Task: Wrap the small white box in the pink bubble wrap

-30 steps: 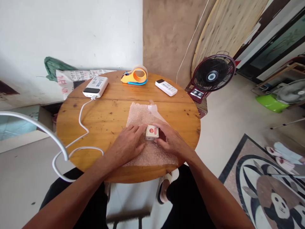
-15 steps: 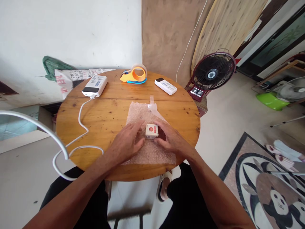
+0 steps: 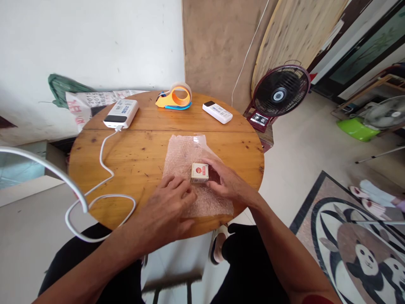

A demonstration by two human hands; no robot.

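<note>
Small cream cardboard box (image 3: 199,172) with a red emblem, on a pinkish bubble-wrap sheet (image 3: 179,154).
My right hand (image 3: 226,179) cups the box's right side, whether gripping I can't tell; my left hand (image 3: 172,207) is loosely open at the sheet's lower left.

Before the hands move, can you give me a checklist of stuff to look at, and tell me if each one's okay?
1. Little box sitting on the bubble wrap: ok.
2. Left hand at the box: not ok, it's apart from it, down to the left.
3. Right hand gripping the box: cannot tell; thumb and fingers are at its right side.
4. Tape dispenser off the wrap: ok, it's near the table's far edge.
5. White cable off the wrap: ok, it's over on the left.
</note>
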